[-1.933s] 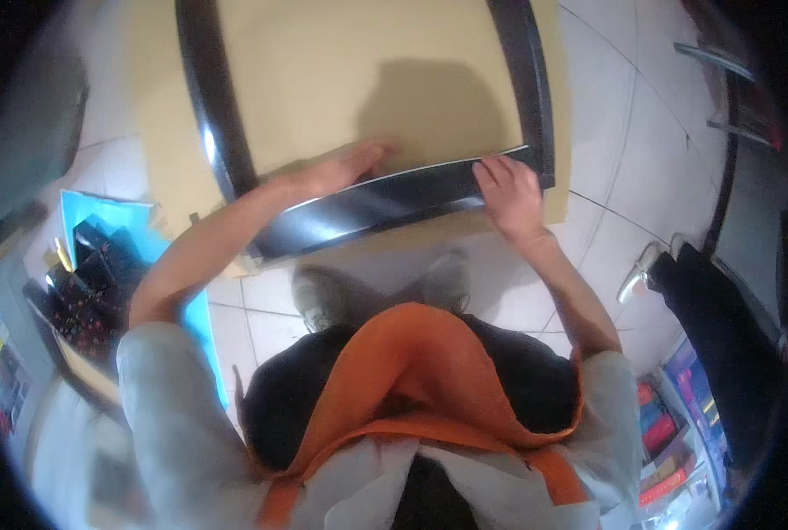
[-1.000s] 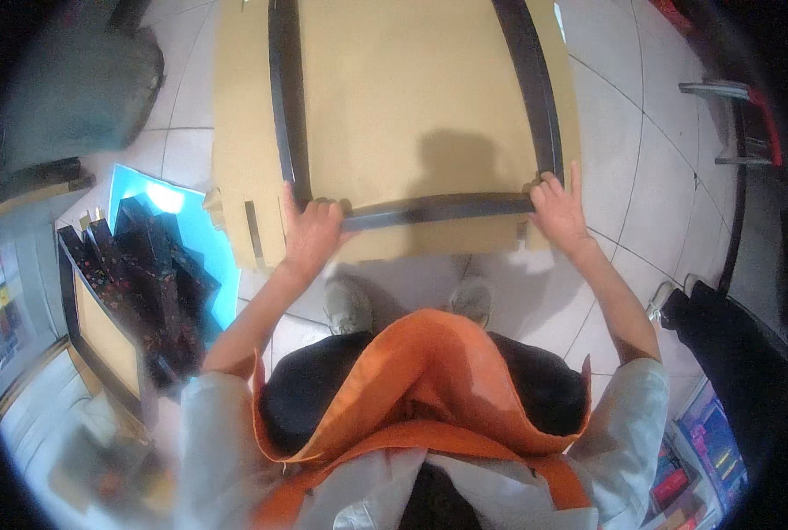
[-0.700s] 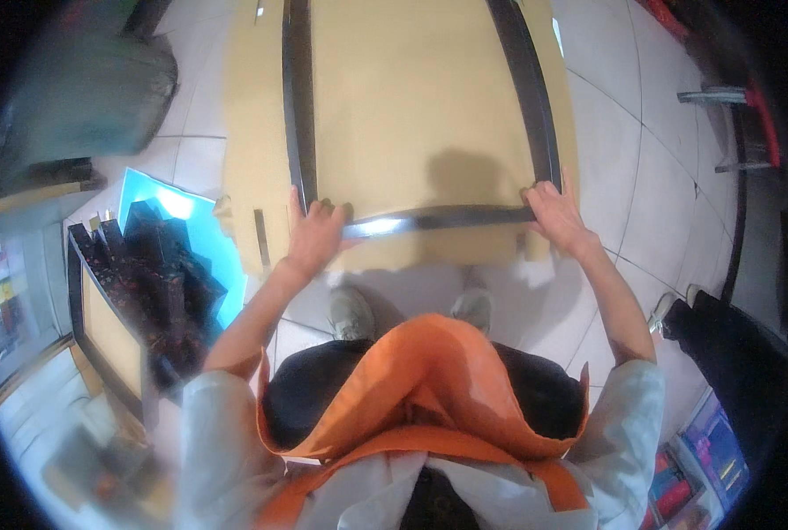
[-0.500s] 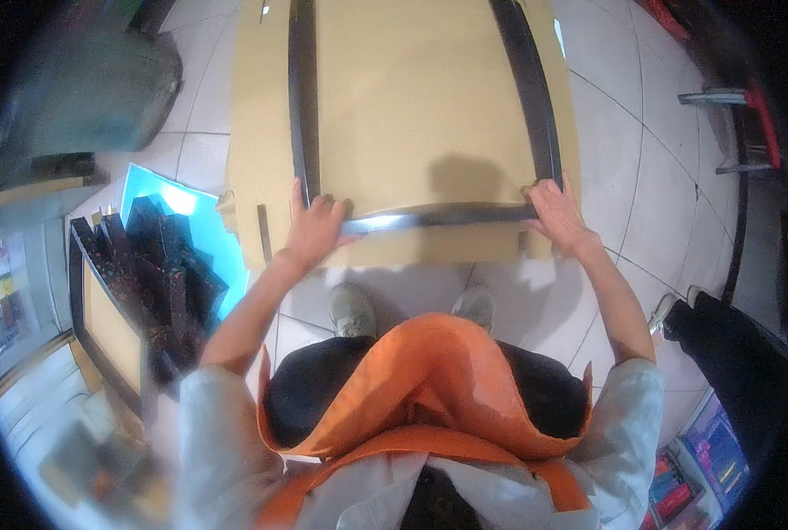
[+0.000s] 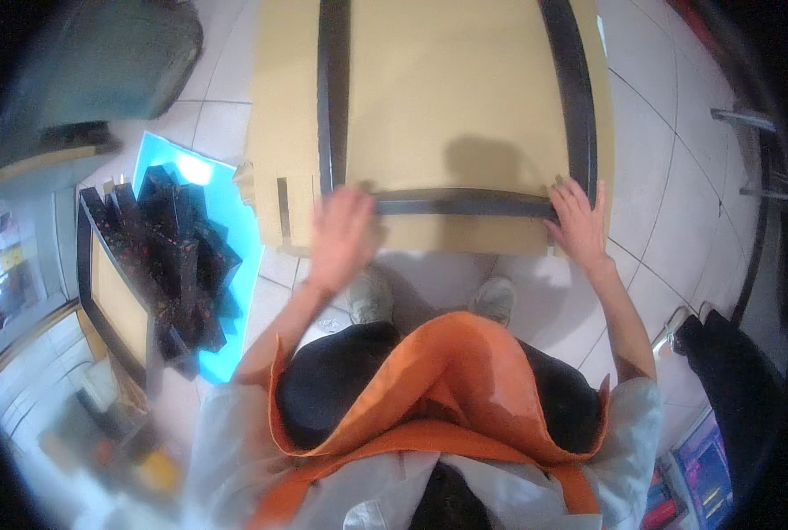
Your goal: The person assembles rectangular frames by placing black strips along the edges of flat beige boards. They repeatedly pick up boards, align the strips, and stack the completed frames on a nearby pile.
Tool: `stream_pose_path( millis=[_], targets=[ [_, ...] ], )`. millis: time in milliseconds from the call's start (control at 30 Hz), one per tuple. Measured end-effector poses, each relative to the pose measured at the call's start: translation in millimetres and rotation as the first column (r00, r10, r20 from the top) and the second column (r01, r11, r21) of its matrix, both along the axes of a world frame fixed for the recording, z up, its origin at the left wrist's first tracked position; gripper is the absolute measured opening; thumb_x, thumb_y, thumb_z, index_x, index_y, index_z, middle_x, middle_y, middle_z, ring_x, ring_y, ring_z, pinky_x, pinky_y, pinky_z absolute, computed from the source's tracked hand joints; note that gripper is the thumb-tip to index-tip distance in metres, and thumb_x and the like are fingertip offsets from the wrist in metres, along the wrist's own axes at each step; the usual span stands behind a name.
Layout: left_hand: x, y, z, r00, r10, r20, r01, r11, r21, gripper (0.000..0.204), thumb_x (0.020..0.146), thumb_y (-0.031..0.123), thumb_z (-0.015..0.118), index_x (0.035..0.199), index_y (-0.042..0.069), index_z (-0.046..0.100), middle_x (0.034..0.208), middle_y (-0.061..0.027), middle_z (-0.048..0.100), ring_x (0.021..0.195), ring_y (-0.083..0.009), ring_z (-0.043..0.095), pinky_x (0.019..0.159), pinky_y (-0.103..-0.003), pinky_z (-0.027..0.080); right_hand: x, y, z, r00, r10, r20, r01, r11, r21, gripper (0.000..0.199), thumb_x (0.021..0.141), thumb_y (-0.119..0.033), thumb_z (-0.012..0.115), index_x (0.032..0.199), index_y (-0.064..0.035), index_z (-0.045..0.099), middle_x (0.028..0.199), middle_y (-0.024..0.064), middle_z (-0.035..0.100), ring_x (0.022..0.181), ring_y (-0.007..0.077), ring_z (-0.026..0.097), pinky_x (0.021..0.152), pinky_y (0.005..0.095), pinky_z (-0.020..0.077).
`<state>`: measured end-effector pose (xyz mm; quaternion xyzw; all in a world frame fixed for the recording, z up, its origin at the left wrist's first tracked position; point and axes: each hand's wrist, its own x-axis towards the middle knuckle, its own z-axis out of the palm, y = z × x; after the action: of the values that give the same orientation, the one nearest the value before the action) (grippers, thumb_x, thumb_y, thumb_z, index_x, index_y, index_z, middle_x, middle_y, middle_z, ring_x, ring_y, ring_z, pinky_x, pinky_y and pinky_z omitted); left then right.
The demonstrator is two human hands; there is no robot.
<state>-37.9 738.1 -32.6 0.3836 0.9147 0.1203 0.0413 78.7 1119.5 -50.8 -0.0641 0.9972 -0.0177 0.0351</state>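
3 black strips lie on 1 tan cardboard sheet (image 5: 456, 106) spread on the tiled floor (image 5: 667, 177): 2 long side strips, left (image 5: 333, 88) and right (image 5: 575, 88), and 1 cross strip (image 5: 460, 204) joining their near ends. The left hand (image 5: 343, 237) lies flat, fingers spread, on the cross strip's left end; it is blurred. The right hand (image 5: 577, 223) presses open-palmed on the right corner. Both arms reach forward, well apart. 1 blue sheet (image 5: 235, 212) with black pieces lies at left.
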Motion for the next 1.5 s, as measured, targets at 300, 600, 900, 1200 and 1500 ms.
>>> stream_pose_path(
  millis=[300, 600, 900, 1200, 1500],
  targets=[
    [-20, 66, -38, 0.993, -0.111, 0.051, 0.114, 0.992, -0.051, 0.035, 0.068, 0.031, 0.067, 0.086, 0.007, 0.050, 0.083, -0.0080, 0.053, 0.081, -0.0246, 0.055, 0.066, -0.036, 0.046, -26, -3, -1, 0.959, 0.002, 0.282, -0.005, 1.000, 0.010, 0.036, 0.065, -0.023, 0.070, 0.094, -0.0083, 0.054, 0.089, 0.0080, 0.052, 0.090, 0.0244, 0.051, 0.074, 0.0356, 0.0396],
    [-128, -10, -47, 0.941, -0.201, -0.272, 0.173, 0.977, -0.123, 0.030, 0.067, 0.012, 0.063, 0.096, 0.016, 0.057, 0.094, -0.0093, 0.056, 0.094, -0.0279, 0.053, 0.092, -0.049, 0.037, -55, -107, 31, 0.931, -0.052, 0.362, 0.232, 0.849, -0.475, 0.052, 0.077, -0.024, 0.058, 0.120, -0.0003, 0.044, 0.117, 0.0192, 0.051, 0.113, 0.0306, 0.046, 0.094, 0.0422, 0.0360],
    [-112, -11, -48, 0.816, 0.577, -0.043, -0.502, 0.743, 0.442, 0.073, 0.077, 0.017, 0.062, 0.137, 0.004, 0.023, 0.138, -0.0279, 0.023, 0.128, -0.0422, 0.023, 0.104, -0.049, 0.019, -88, -105, 32, 0.953, 0.236, -0.192, -0.288, 0.902, -0.321, 0.046, 0.077, -0.016, 0.056, 0.119, -0.0024, 0.046, 0.123, 0.0210, 0.044, 0.119, 0.0336, 0.038, 0.101, 0.0476, 0.0282],
    [-102, 42, -16, 0.952, 0.298, 0.064, -0.293, 0.953, -0.073, 0.050, 0.063, 0.001, 0.062, 0.111, 0.010, 0.053, 0.125, -0.0149, 0.042, 0.123, -0.0374, 0.030, 0.100, -0.052, 0.028, -113, -35, 10, 0.972, -0.111, -0.207, 0.018, 0.913, -0.407, 0.060, 0.073, -0.015, 0.065, 0.125, -0.0016, 0.037, 0.131, 0.0200, 0.035, 0.123, 0.0364, 0.032, 0.103, 0.0459, 0.0256],
    [-42, -21, -37, 0.973, -0.189, 0.131, 0.177, 0.979, 0.097, 0.031, 0.066, 0.005, 0.058, 0.096, 0.008, 0.058, 0.100, -0.0115, 0.054, 0.106, -0.0316, 0.046, 0.083, -0.041, 0.043, -187, 13, 28, 0.910, -0.291, -0.296, 0.164, 0.907, -0.388, 0.064, 0.077, -0.023, 0.063, 0.131, -0.0019, 0.033, 0.136, 0.0195, 0.033, 0.126, 0.0348, 0.031, 0.103, 0.0449, 0.0251]
  ],
)
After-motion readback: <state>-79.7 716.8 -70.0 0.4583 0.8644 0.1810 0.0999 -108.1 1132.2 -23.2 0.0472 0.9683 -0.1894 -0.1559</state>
